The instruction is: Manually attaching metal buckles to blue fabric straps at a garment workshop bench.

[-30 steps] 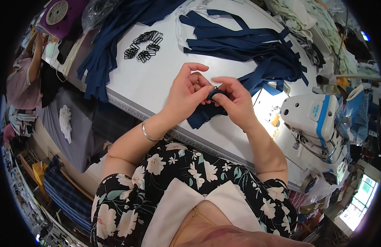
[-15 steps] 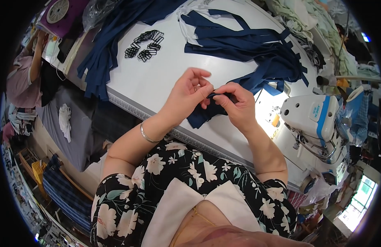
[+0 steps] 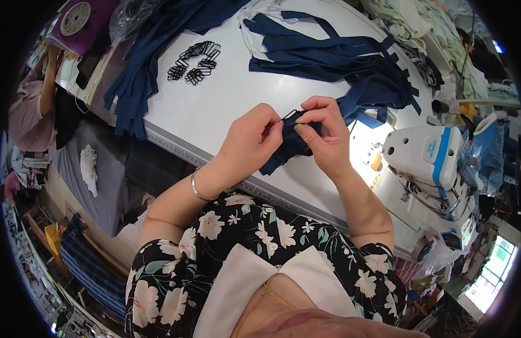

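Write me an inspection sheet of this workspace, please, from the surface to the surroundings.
Surface: white table, ruler strip along its near edge.
Work pieces: black loop and navy fabric piece at the fingertips; cluster of black loops farther left.
Clutter: navy strips heaped beyond the hands; navy bunch at upper left.
Hands: left hand appears pinched on the black loop, right hand on the navy fabric piece.
Cables: thin pale cord at far left, ends unclear.
Surroundings: sewing machine at right; purple device and another person at far left.

Thumbs (image 3: 308, 137) and fingers (image 3: 318, 105) pinched, we hold our left hand (image 3: 251, 135) and right hand (image 3: 329, 135) close together, forearms (image 3: 360, 198) angled inward from bent elbows (image 3: 154, 222).
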`<action>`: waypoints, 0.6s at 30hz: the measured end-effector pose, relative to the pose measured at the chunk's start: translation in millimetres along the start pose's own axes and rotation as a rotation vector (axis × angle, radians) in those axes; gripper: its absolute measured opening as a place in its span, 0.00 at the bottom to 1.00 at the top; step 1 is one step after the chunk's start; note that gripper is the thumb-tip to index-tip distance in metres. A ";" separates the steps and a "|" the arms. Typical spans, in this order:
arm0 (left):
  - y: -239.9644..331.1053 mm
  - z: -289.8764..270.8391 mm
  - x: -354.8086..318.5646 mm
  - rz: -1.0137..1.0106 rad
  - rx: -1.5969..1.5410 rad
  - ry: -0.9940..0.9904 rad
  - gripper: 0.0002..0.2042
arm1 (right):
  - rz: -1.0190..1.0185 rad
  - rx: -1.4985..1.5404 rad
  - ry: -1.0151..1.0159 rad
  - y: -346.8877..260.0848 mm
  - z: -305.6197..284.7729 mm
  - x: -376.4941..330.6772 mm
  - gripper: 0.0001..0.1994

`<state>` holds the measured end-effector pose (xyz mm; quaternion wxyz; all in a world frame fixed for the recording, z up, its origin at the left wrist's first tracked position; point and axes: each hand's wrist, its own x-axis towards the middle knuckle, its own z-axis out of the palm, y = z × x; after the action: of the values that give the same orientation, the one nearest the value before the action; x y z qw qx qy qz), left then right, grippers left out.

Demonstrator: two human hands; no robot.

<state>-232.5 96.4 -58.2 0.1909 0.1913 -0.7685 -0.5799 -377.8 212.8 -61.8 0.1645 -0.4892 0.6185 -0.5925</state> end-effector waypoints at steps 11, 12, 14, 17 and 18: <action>-2.6 18.4 4.0 0.502 0.599 0.295 0.08 | 0.376 0.075 0.097 -5.0 3.3 -4.7 0.05; -3.2 18.2 3.9 0.503 0.597 0.294 0.08 | 0.379 0.067 0.099 -4.1 3.1 -5.7 0.06; -4.2 17.1 1.8 0.524 0.683 0.250 0.08 | 0.383 0.062 0.101 -6.0 3.6 -5.9 0.06; -4.9 14.6 2.3 0.530 0.648 0.239 0.06 | 0.344 0.146 0.118 -11.9 4.1 -2.8 0.08; -4.6 12.5 1.1 0.530 0.647 0.239 0.06 | 0.353 0.167 0.044 -11.5 1.4 -2.9 0.08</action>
<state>-239.5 104.9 -65.7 0.3511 0.1031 -0.9058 -0.2137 -370.7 216.4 -52.9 0.2926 -0.3445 0.6467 -0.6144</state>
